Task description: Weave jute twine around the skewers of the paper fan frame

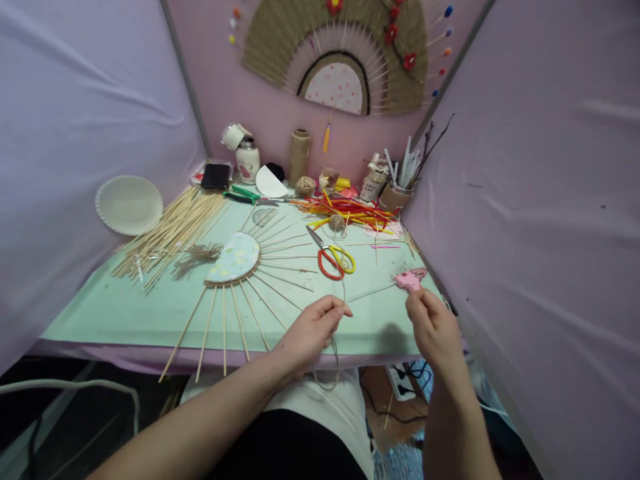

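The left hand [320, 325] pinches twine [344, 291] near the red-and-yellow scissors [331, 256].

pink back wall [270, 110] | lilac cloth sides [540, 167] | pale-green table top [125, 320]

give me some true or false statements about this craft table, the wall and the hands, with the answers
1. The scissors have one red and one yellow handle. True.
2. The left hand grips the scissors. False: it holds twine.
3. The wall fan bears red flowers. True.
4. The tall spool lies on its side. False: it stands upright.
5. The pink glue gun is nearer the left hand. False: it is by the right hand.
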`<state>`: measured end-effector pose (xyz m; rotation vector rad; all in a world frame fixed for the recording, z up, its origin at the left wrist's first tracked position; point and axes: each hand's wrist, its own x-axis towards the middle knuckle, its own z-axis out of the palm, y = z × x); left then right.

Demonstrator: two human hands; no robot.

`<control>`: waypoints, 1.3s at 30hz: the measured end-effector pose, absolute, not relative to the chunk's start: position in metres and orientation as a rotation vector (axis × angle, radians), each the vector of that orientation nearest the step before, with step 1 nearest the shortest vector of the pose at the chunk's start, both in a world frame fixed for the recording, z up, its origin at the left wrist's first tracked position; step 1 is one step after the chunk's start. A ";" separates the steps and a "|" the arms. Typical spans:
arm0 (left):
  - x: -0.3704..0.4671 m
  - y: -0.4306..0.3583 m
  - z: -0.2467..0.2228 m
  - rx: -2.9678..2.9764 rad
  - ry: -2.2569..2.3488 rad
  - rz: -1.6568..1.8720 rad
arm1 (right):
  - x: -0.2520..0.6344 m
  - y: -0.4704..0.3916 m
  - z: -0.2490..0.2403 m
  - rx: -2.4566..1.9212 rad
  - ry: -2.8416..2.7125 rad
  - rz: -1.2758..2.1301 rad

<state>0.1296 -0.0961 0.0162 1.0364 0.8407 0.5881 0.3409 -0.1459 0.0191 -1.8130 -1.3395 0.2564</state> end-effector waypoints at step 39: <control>0.134 -0.061 0.021 1.576 1.083 0.960 | 0.323 -0.029 0.005 -1.332 -1.160 1.022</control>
